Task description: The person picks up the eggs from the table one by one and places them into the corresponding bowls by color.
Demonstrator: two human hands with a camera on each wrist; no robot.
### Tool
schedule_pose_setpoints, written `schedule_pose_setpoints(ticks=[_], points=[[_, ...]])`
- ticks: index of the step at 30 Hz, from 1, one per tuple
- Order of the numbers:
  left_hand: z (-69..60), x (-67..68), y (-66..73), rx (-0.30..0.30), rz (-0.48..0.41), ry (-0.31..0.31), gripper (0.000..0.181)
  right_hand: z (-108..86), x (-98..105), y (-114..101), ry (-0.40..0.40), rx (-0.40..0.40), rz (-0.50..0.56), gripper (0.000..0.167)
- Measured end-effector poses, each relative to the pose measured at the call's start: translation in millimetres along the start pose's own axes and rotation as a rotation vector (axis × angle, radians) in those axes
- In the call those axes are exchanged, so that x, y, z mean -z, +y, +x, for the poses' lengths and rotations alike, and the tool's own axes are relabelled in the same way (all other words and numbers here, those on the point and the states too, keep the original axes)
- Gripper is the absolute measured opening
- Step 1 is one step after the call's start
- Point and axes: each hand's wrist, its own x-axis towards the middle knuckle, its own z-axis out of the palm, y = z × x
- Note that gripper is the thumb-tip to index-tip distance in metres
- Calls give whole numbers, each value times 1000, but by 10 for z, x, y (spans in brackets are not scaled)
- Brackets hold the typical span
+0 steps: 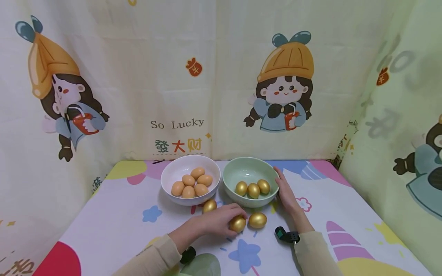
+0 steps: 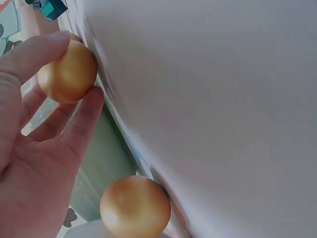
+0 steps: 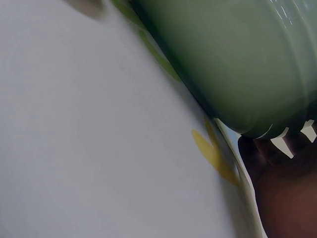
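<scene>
In the head view my left hand point(image 1: 221, 220) pinches a golden egg point(image 1: 238, 224) at the table, in front of the bowls. The left wrist view shows its thumb and fingers about that golden egg point(image 2: 69, 72), with another golden egg point(image 2: 134, 207) lower down. My right hand point(image 1: 287, 193) rests against the right side of the green bowl point(image 1: 238, 165), its fingers laid along the outside. Three golden eggs point(image 1: 253, 190) lie in that bowl. One loose golden egg point(image 1: 257, 220) is right of my left hand; a second golden egg point(image 1: 209, 206) sits behind its wrist.
A white bowl point(image 1: 172, 168) with several brown eggs point(image 1: 188, 180) stands left of the green bowl, close beside it. Both bowls are near the back edge of the patterned tablecloth point(image 1: 117, 222). A printed curtain point(image 1: 228, 76) hangs behind the table.
</scene>
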Motion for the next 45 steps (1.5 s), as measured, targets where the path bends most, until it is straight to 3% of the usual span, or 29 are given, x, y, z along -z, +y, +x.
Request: schedule_pose_setpoints(ticks=[9,16,23,26,35,45], points=[[-82,33,-60,20,-69,4,49,8,-3,6,10,10,-23,55],[-100,151,-85,-10,-187,79,46,12,6,16,-1,-6,3,54],[-69,333,-143,-87,-243,190,45,-136,-46,-351,-21,-48,23,54],[-65,400,-142,-102,-244,227,46,-138,-46,-349,-23,-42,27,54],[-4,576,-136,-4,-262,232,49,-141,-37,-347,-14,-46,44,54],[143,757,-207,57,-260,265,51,-145,-39,-348,-26,-54,62,55]])
